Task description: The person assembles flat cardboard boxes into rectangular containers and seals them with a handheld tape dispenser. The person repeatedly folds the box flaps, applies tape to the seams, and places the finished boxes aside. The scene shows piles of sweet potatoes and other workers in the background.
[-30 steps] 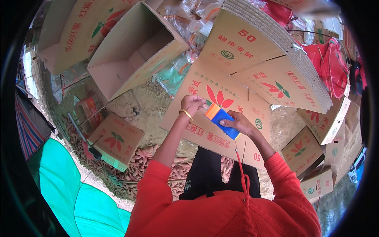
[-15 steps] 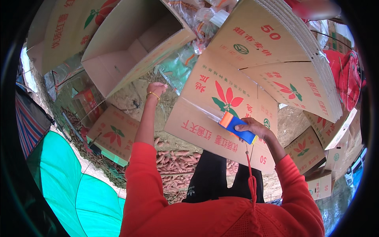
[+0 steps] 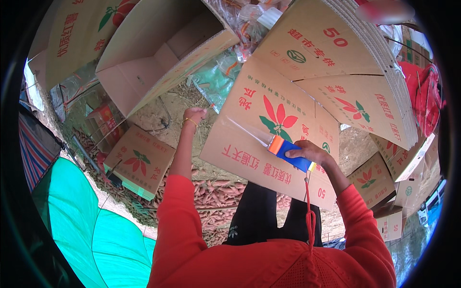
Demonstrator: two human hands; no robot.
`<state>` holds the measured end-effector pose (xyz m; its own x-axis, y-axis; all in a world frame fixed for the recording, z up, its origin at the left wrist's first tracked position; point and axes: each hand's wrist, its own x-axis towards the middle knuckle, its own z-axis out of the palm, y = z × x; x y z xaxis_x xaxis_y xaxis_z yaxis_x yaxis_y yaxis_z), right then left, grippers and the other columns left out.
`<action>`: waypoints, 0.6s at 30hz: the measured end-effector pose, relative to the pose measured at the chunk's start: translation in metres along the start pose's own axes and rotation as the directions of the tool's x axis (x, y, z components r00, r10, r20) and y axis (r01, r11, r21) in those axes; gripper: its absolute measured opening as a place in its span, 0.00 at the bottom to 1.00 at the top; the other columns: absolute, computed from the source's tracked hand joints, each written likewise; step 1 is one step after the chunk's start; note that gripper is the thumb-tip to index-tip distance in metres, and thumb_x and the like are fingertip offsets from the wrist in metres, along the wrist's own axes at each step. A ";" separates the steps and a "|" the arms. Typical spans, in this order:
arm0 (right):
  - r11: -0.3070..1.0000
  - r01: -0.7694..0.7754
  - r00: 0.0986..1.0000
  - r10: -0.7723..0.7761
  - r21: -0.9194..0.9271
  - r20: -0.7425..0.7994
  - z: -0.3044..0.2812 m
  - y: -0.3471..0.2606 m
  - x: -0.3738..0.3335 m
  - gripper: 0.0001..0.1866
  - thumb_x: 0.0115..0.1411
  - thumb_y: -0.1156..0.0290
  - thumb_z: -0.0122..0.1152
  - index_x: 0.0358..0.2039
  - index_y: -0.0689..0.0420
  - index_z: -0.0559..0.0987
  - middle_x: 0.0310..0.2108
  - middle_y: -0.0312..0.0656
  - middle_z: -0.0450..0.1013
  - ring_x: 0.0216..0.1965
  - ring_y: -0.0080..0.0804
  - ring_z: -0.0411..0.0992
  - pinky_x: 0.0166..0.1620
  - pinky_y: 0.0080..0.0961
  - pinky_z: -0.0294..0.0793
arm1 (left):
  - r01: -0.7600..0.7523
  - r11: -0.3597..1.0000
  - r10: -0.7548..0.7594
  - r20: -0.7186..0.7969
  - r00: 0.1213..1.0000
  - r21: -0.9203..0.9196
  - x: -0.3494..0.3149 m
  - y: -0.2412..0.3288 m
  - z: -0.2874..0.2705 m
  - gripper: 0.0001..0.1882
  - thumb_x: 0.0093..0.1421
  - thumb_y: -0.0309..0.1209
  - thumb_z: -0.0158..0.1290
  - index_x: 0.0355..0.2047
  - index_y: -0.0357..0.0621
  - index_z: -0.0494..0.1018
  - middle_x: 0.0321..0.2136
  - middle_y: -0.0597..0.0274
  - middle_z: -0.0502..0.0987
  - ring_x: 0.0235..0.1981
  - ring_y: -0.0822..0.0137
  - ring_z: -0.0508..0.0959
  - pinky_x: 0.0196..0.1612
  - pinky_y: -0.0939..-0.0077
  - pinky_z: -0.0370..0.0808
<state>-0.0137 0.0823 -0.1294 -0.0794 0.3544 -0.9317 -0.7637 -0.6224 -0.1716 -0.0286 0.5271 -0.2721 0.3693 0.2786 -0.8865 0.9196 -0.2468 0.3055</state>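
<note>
My right hand [image 3: 308, 151] is wrapped round a blue and orange tape dispenser [image 3: 294, 157], which rests against a flat-sided brown carton [image 3: 245, 139] in front of me. A strip of clear tape [image 3: 245, 130] runs from the dispenser's orange end up and left across the carton's printed face. My left hand [image 3: 195, 115] is off the carton's left edge, its fingers curled closed. Whatever those fingers hold, if anything, is too small to make out.
An open empty carton [image 3: 158, 67] stands at the upper left. Folded flat cartons [image 3: 345, 62] are stacked at the upper right. Below lie many sweet potatoes [image 3: 221, 201] on the ground. Clear plastic bags [image 3: 216, 79] lie beyond the carton, and green sheeting [image 3: 77, 211] is at the lower left.
My left hand has dropped slightly toward me. My right hand and the tape dispenser stay at almost the same spot on the carton.
</note>
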 end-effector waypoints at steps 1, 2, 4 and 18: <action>1.000 -0.004 1.000 0.004 -0.021 -0.011 0.003 0.005 0.007 0.45 0.43 0.40 0.64 0.51 0.68 0.71 0.47 0.55 0.70 0.48 0.41 0.71 0.52 0.30 0.68 | 0.014 1.000 -0.014 0.015 1.000 0.021 -0.001 -0.005 0.003 0.09 0.53 0.30 0.60 0.32 0.37 0.78 0.25 0.63 0.79 0.22 0.76 0.74 0.28 0.80 0.70; 0.999 -0.012 1.000 0.011 -0.049 -0.020 0.003 0.011 0.011 0.46 0.43 0.40 0.64 0.51 0.68 0.71 0.48 0.55 0.70 0.49 0.42 0.70 0.52 0.30 0.68 | 0.028 0.999 -0.029 0.030 0.999 0.042 -0.002 -0.010 0.007 0.10 0.54 0.31 0.59 0.33 0.38 0.77 0.25 0.64 0.79 0.22 0.76 0.74 0.28 0.80 0.71; 0.992 -0.025 1.000 0.023 -0.122 -0.022 0.005 0.001 0.012 0.47 0.42 0.39 0.64 0.51 0.69 0.71 0.49 0.56 0.68 0.50 0.43 0.69 0.53 0.31 0.68 | 0.077 0.997 -0.079 0.088 0.993 0.019 -0.003 -0.030 0.019 0.09 0.54 0.30 0.59 0.32 0.35 0.77 0.25 0.61 0.79 0.23 0.73 0.76 0.29 0.78 0.73; 0.946 -0.060 0.998 0.057 -0.319 -0.017 0.008 -0.015 0.027 0.41 0.45 0.41 0.62 0.45 0.68 0.76 0.44 0.56 0.73 0.44 0.43 0.74 0.49 0.31 0.71 | 0.300 0.947 -0.199 0.530 0.824 -0.112 -0.032 -0.005 0.056 0.22 0.63 0.45 0.45 0.49 0.42 0.70 0.40 0.58 0.78 0.36 0.68 0.78 0.37 0.70 0.76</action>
<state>-0.0095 0.1067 -0.1496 -0.1123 0.3062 -0.9453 -0.5135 -0.8323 -0.2086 -0.0528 0.4673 -0.2652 0.0507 -0.2134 -0.9757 0.9970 -0.0462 0.0619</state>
